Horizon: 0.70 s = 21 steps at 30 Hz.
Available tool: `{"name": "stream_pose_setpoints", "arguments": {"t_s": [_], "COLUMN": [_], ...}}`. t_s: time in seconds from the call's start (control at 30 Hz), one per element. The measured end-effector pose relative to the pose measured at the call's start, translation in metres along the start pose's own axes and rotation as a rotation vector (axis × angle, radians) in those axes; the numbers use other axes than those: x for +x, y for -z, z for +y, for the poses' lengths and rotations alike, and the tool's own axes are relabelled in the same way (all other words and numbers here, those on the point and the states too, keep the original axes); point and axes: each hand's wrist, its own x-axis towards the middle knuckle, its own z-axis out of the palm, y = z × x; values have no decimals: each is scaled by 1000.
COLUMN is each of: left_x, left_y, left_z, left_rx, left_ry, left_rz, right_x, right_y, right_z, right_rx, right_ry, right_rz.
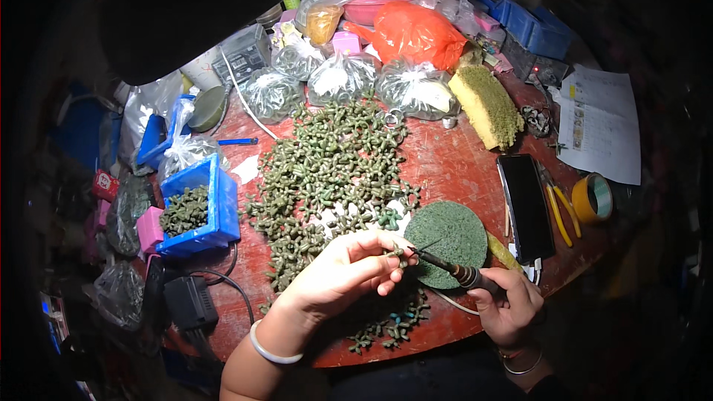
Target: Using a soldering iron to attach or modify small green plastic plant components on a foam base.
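Near the table's front, my left hand [334,273] pinches a small knobbly green piece [401,255] between thumb and fingers. My right hand [511,304] is closed around a soldering iron [469,277], a dark pen-shaped tool with a thin tip. That tip points left, close to the piece; whether they touch I cannot tell. Under the iron lies a round green textured pad [445,230]. A wide heap of similar green pieces [334,156] spreads beyond my left hand, and a smaller scatter of green pieces [394,330] lies by the front edge.
To the left stands a blue bin [225,208] holding more pieces. Knotted clear bags [342,78], a red bag [420,33] and a yellow sponge block [486,108] line the back. On the right are a phone [527,208], yellow-handled pliers [561,212], a tape roll [592,198] and a paper sheet [600,126].
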Motion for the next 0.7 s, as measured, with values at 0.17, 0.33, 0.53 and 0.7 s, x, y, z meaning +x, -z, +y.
{"name": "stream_pose_setpoints", "arguments": {"t_s": [0.17,0.33,0.53,0.7], "left_x": [-2,1,-3,-1], "left_y": [-4,-2,-5,-1], "left_z": [2,-2,2,-1], "left_rx": [69,85,92,103], "left_ry": [9,9,15,14], "left_rz": [3,-4,2,-4], "right_x": [2,1,2,1], "right_y": [-2,-4,-6,-6], "right_z": [-1,1,2,1], "right_rx": [-43,-32,-8,-3], "right_ry": [33,21,47,24], "right_rz": [15,14,44,24]}}
